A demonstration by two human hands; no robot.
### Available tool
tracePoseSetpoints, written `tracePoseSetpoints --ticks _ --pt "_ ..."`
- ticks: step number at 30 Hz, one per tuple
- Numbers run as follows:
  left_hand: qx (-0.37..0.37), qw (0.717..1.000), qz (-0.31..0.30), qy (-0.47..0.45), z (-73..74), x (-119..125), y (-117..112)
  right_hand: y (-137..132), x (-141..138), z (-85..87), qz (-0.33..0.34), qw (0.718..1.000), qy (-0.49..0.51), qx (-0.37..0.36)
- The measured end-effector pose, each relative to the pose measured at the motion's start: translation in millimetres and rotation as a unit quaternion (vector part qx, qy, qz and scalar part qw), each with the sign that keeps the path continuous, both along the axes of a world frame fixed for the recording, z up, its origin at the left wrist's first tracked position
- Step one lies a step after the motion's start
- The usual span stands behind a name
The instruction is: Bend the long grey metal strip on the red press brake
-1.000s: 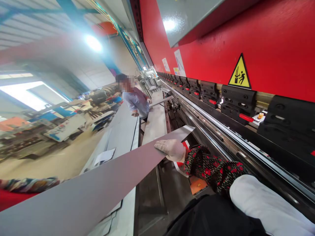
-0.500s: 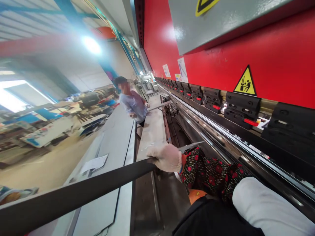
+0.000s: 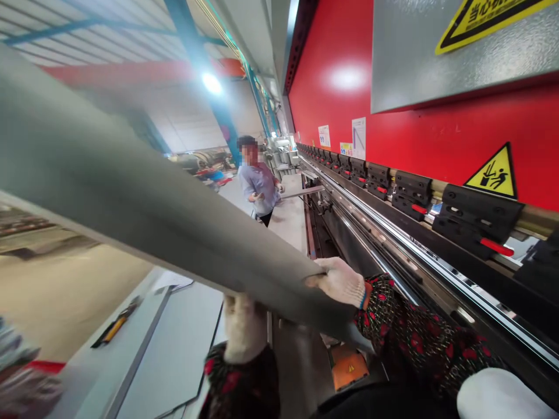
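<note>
A long grey sheet-metal strip [image 3: 183,227] slants across the view from upper left to lower centre, blurred at its near end. My right hand [image 3: 338,282], in a white knitted glove, grips its upper edge, thumb and fingers closed around it. Below, my left hand [image 3: 245,330], gloved too, holds the strip's lower edge; its fingertips are hidden by the metal. To the right runs the bed [image 3: 371,244] of a red press brake [image 3: 414,105], with black clamps [image 3: 410,192] and red levers along it.
A co-worker [image 3: 259,186] in a light blue shirt stands farther along the machine, near a narrow metal piece [image 3: 303,191]. Flat sheets [image 3: 174,349] lie on a bench at left, with a yellow-and-black tool [image 3: 116,326]. An orange box [image 3: 349,368] sits low in front.
The strip has swung up and now shows a broad face. My left hand has come into view on its lower edge. My view has shifted left, and the right hand still holds on.
</note>
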State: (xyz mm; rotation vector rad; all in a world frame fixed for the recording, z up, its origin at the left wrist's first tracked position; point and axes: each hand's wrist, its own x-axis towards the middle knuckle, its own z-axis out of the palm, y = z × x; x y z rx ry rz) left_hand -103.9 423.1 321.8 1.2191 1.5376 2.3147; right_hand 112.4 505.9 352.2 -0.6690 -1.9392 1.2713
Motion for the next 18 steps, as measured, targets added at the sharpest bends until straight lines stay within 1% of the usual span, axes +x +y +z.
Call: tracePoseSetpoints --ticks 2,3,4,6,8,9,11,13,14,16,18 --pt "-0.017 0.997 -0.019 -0.068 -13.9 26 17 8 1 -4.5 0.001 1.0 0.006 -0.027" --pt "-0.025 0.991 -0.049 -0.121 -17.7 37 24 12 3 -5.8 -0.005 0.999 0.006 -0.032" --pt "-0.011 0.984 -0.071 -0.161 -19.0 47 32 15 5 -6.7 -0.018 0.999 0.002 -0.03" --pt "0.005 0.97 -0.105 -0.22 -15.9 58 47 20 12 -8.5 -0.063 0.998 -0.007 -0.005" --pt "0.0 0.964 -0.11 -0.24 -9.9 61 62 21 27 -14.3 -0.13 0.991 -0.018 0.037" --pt "-0.008 0.963 -0.111 -0.247 -7.7 60 70 19 37 -20.2 -0.166 0.984 -0.025 0.061" --pt "-0.013 0.957 -0.125 -0.261 -7.4 60 87 12 65 -38.9 -0.234 0.964 -0.047 0.112" --pt "-0.009 0.95 -0.151 -0.273 -12.7 63 105 -2 100 -64.8 -0.286 0.941 -0.092 0.158" --pt "-0.011 0.947 -0.163 -0.276 -17.0 67 113 -11 119 -78.9 -0.304 0.93 -0.122 0.168" --pt "-0.023 0.942 -0.178 -0.283 -26.8 76 130 -36 157 -104.8 -0.358 0.892 -0.187 0.203" --pt "-0.038 0.937 -0.189 -0.293 -36.3 89 144 -67 191 -123.4 -0.396 0.848 -0.242 0.256"
